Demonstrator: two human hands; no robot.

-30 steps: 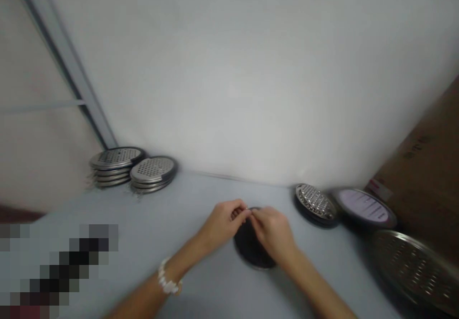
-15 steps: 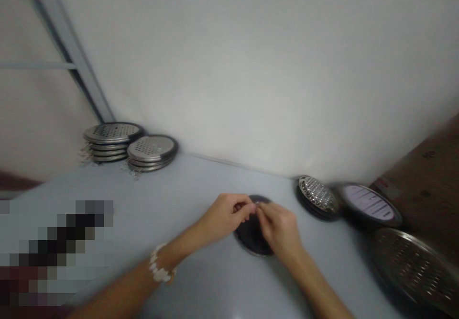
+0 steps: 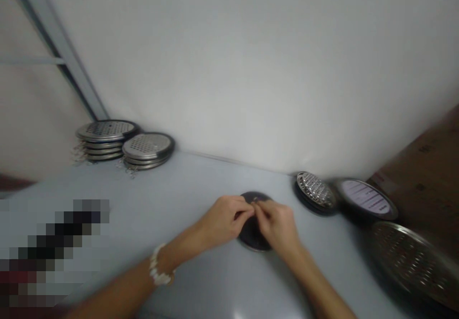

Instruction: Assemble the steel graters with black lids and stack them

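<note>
Still, our left hand (image 3: pixel 224 221) and right hand (image 3: pixel 278 223) stay pinched together, fingertips meeting on something too small to tell, over a dark round disc (image 3: pixel 251 236) on the pale tabletop (image 3: pixel 172 199).

Your left hand (image 3: pixel 222 221) and right hand (image 3: pixel 278 223) hide most of the dark round disc (image 3: pixel 255 196), and whatever you pinch between them is too small to make out. The big perforated grater plate (image 3: pixel 409 261) is blurred and cut off by the right edge, as is the cardboard box (image 3: pixel 423 161), whose print you can't read. A pixelated patch (image 3: pixel 53 252) covers the lower left of the table (image 3: pixel 201 180), and the printing on the pale disc (image 3: pixel 366 199) is illegible.
</note>
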